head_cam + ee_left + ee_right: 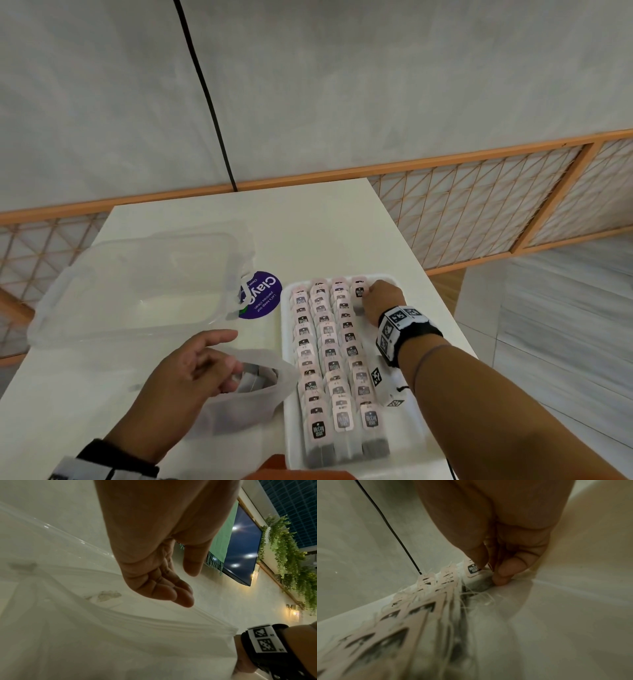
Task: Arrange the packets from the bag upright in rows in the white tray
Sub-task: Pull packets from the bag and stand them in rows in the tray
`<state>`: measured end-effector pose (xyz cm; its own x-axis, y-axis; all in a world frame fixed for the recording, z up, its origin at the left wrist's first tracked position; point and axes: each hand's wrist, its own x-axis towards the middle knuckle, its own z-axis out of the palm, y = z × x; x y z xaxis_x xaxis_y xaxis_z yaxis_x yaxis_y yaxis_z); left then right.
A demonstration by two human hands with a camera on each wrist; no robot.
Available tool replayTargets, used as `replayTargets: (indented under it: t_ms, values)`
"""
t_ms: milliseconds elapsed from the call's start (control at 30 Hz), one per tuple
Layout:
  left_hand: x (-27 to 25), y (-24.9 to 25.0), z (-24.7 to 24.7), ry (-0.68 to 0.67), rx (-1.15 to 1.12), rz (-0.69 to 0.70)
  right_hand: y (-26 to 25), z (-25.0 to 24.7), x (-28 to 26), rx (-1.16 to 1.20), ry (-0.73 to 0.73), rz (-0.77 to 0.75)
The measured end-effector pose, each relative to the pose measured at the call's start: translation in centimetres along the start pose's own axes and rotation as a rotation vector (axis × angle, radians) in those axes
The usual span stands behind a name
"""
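Right hand (pixel 382 301) pinches a packet (pixel 473 568) in the white tray (pixel 411 442) — left hand (pixel 186 373) has a loose, empty grip over the bag (pixel 239 401).

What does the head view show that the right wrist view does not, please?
Head only: the left hand at the mouth of the clear bag, a clear lid, and the tray whole, with three long rows. Right wrist only: thumb and fingers pinching a packet. Both: the right hand at the far end of the tray's short rightmost row.
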<state>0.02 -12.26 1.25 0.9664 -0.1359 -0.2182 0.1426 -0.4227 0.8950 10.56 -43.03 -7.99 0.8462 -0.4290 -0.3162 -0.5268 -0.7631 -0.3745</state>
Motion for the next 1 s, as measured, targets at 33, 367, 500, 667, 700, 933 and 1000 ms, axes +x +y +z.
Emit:
replayTargets:
  t_ms: [33, 367, 500, 667, 700, 933, 1000]
  values:
    - [-0.1, 0.1, 0.0, 0.003, 0.001, 0.003, 0.0, -0.1, -0.3, -0.014, -0.004, -0.006]
    - [-0.8, -1.1, -2.2, 0.007, 0.581, 0.121, -3.2, -2.2, -6.6, 0.284, 0.06, -0.503]
    - [-0.4, -2.2, -1.9, -0.04, 0.875, 0.136, -4.9, -2.3, -11.5, 0.261, -0.239, -0.899]
    - [0.3, -2.9, -0.9, -0.062, 0.898, 0.122, -5.4, -0.8, -14.1, -0.194, -0.342, -1.075]
    - [0.4, -3.1, -0.7, -0.078, 0.895, 0.108, -5.4, -0.5, -14.1, -0.297, -0.32, -1.069]
    - [0.8, -4.3, 0.4, -0.058, 0.84, 0.168, -5.1, -0.2, -14.4, -0.325, -0.182, -1.068]
    - [1.0, -4.5, 0.6, -0.065, 0.839, 0.13, -5.1, -0.1, -14.5, -0.33, -0.165, -1.077]
